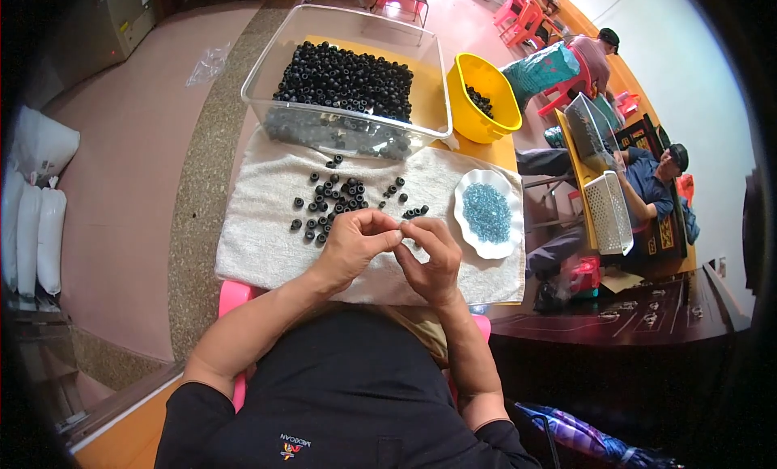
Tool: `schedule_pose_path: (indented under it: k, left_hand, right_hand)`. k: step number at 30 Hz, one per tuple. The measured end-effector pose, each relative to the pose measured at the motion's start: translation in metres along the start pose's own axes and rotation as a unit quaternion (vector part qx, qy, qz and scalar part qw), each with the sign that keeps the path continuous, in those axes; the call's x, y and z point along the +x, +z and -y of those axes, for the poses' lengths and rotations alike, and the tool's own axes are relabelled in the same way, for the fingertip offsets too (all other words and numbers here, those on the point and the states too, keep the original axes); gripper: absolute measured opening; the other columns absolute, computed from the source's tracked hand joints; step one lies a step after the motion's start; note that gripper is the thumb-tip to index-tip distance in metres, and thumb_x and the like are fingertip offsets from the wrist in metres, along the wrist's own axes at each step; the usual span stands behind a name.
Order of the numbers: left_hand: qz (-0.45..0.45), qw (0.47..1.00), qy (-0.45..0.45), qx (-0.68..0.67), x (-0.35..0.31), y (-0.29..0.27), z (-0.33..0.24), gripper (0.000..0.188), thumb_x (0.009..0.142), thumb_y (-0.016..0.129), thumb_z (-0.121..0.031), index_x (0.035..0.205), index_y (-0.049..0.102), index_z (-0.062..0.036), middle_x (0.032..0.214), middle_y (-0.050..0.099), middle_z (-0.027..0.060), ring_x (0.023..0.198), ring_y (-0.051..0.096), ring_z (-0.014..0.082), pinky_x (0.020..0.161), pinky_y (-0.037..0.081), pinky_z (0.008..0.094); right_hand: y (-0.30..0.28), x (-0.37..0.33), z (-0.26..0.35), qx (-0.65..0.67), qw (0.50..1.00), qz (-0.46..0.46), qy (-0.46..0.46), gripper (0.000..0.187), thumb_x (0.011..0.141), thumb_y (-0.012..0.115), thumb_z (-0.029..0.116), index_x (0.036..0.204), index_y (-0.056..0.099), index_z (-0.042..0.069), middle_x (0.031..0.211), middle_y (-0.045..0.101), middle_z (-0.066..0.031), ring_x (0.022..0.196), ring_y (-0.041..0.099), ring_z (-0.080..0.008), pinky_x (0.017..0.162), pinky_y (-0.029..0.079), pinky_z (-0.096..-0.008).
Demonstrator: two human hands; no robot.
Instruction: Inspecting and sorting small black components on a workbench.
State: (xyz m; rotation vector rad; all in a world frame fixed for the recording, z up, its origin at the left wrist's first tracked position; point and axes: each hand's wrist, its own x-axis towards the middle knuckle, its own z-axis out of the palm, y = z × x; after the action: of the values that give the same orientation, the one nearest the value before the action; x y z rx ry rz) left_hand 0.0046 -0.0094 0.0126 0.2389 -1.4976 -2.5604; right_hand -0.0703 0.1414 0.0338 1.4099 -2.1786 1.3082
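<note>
My left hand [354, 246] and my right hand [435, 260] meet over a white towel [263, 250], fingertips pinched together. Whatever sits between them is too small and covered to make out. Just beyond my left hand, small black round parts with hollow centres [328, 198] lie loose on the towel, a few of them scattered toward the right. To the right of my right hand stands a white scalloped dish [460, 222] of small clear blue pieces [487, 213].
A clear plastic bin [263, 60] behind the towel holds a heap of black parts [344, 80]. Beside it is a yellow basin [503, 105] with more of them. At right, a person [651, 182] sits by a white perforated basket [607, 214]. White sacks [40, 226] stand far left.
</note>
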Motion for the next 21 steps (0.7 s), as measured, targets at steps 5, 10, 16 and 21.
schedule_pose_path:
  k: [5, 10, 16, 21]
  left_hand:
    - [0.003, 1.000, -0.017, -0.004, 0.001, -0.002, 0.003, 0.015, 0.087, 0.071, -0.008, 0.099, 0.067, 0.0000, 0.089, 0.068, 0.0050, 0.078, 0.063, 0.0095, 0.073, 0.052, 0.0243]
    - [0.019, 0.999, -0.029, 0.021, -0.001, -0.001, -0.002, 0.016, 0.086, 0.072, -0.010, 0.098, 0.068, 0.0002, 0.087, 0.068, 0.0041, 0.077, 0.062, 0.0094, 0.073, 0.052, 0.0243]
    - [0.036, 0.998, -0.025, 0.041, 0.000, -0.002, -0.003, 0.016, 0.085, 0.074, -0.011, 0.096, 0.067, -0.0006, 0.084, 0.068, 0.0036, 0.076, 0.062, 0.0094, 0.071, 0.051, 0.0239]
    - [0.043, 0.998, -0.019, 0.048, 0.002, -0.005, -0.002, 0.016, 0.085, 0.074, -0.011, 0.093, 0.065, -0.0017, 0.083, 0.067, 0.0032, 0.075, 0.062, 0.0091, 0.071, 0.051, 0.0234]
  right_hand:
    - [-0.005, -0.001, -0.014, 0.159, 0.983, 0.037, 0.079, 0.022, 0.084, 0.069, -0.001, 0.105, 0.065, -0.001, 0.095, 0.064, -0.0132, 0.087, 0.064, -0.0226, 0.074, 0.051, -0.0302]
    - [-0.009, -0.004, -0.025, 0.256, 0.951, 0.078, 0.155, 0.013, 0.090, 0.063, -0.004, 0.102, 0.068, -0.003, 0.100, 0.064, -0.0103, 0.097, 0.059, -0.0175, 0.085, 0.047, -0.0286]
    - [-0.011, -0.005, -0.033, 0.330, 0.922, 0.090, 0.181, 0.011, 0.088, 0.065, -0.002, 0.099, 0.068, -0.004, 0.099, 0.066, -0.0105, 0.094, 0.062, -0.0183, 0.083, 0.048, -0.0288]
    - [-0.013, -0.003, -0.027, 0.300, 0.935, 0.080, 0.170, 0.010, 0.087, 0.066, -0.003, 0.097, 0.067, -0.003, 0.098, 0.067, -0.0106, 0.094, 0.062, -0.0178, 0.083, 0.049, -0.0287]
